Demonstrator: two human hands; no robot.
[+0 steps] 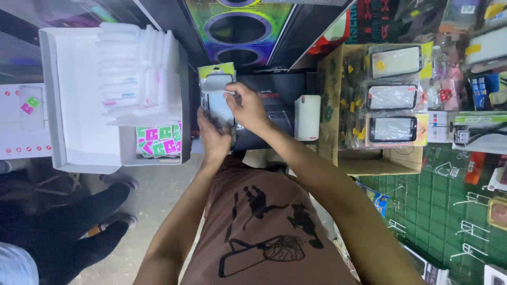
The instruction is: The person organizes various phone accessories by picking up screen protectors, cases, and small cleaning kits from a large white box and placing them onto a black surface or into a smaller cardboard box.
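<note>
Both hands up at chest height over a dark box (pixel 274 113), closed on one clear phone-case packet with a yellow-green header card (pixel 216 89): left hand (pixel 212 138) gripping its lower edge, right hand (pixel 248 108) pinching its right side. White open carton of stacked sleeves (pixel 79 105) to the left. Cardboard box of bagged screen protectors (pixel 393 97) to the right, small white box (pixel 307 117) between.

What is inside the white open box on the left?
In the white box: a row of white packets stood on edge, and below them a stack of packets with green and pink squares. Whatever lies beneath these is covered.
</note>
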